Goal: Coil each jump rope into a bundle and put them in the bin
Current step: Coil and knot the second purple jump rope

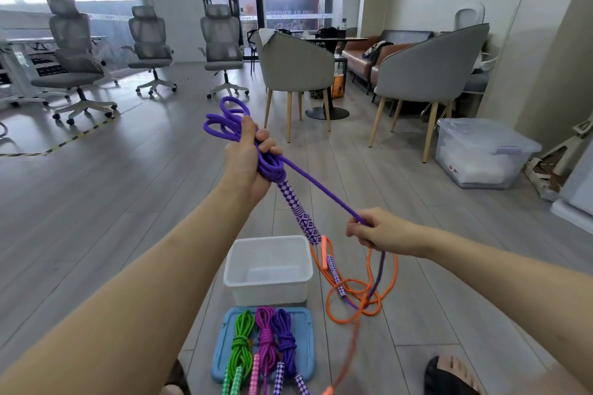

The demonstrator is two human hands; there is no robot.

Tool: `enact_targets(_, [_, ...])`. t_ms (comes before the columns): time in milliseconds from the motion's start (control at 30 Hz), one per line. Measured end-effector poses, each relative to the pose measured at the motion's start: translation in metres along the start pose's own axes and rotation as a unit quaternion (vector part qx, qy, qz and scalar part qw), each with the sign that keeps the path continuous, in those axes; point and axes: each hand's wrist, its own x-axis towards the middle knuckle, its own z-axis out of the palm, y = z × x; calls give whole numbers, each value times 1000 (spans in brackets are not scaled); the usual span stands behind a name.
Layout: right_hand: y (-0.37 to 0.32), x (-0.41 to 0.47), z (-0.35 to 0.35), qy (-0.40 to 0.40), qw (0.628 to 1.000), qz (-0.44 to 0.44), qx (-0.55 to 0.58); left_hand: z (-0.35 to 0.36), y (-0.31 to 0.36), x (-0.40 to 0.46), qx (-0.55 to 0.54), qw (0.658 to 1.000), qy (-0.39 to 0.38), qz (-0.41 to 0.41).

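From the head view, the left hand (248, 160) is raised in mid-air, its grip curled round a bundle of loops of the purple jump rope (272, 167). The loops fan out above the fist, and several turns of cord are wound tight round the bundle just below the fingers. The rope's purple-and-white patterned handle (300, 213) sticks out down and to the right from that wrapping, its end hanging above the far right corner of the white bin (268, 269).

A straight run of the purple cord stretches from the wrapped bundle down to the right hand (373, 229), whose grip pinches the cord between thumb and fingers. Below that hand the cord drops to the floor, where its second handle (335, 276) lies tangled among the loose orange jump rope (359, 292), just right of the bin.

The bin stands on the wooden floor between the two forearms; I can see no rope inside it. Just in front of it, nearer the person, lies a blue tray (305, 349) carrying three coiled bundles side by side: a green rope (240, 346), a magenta rope (266, 337) and a second purple rope (285, 340), their handles pointing toward the person.

Farther off stand grey armchairs (295, 64), office chairs (221, 48) and a lidded clear storage box (481, 151).
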Motion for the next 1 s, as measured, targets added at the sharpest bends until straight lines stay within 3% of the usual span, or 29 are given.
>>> enact_targets(233, [-8,0,-7,63,993,-20,97,-11,-12,-11,77,997,-8,-22])
enact_targets(467, [-27,-1,0,13,977,-58,204,-10,-8,-17,107,994,-23,-25])
enact_targets(600, [-33,-1,-4,17,974,-66,215,-9,-3,-17,101,994,-22,-29])
enact_targets(800, [-35,-9,-32,-39,965,-56,255,-18,14,-16,115,992,-29,-42])
enact_targets(900, [-35,-13,-37,-19,979,-61,195,-21,13,-19,197,975,-79,-65])
enact_targets(1000, [-39,-12,-32,20,992,-73,102,-20,1,-28,320,932,-134,-104])
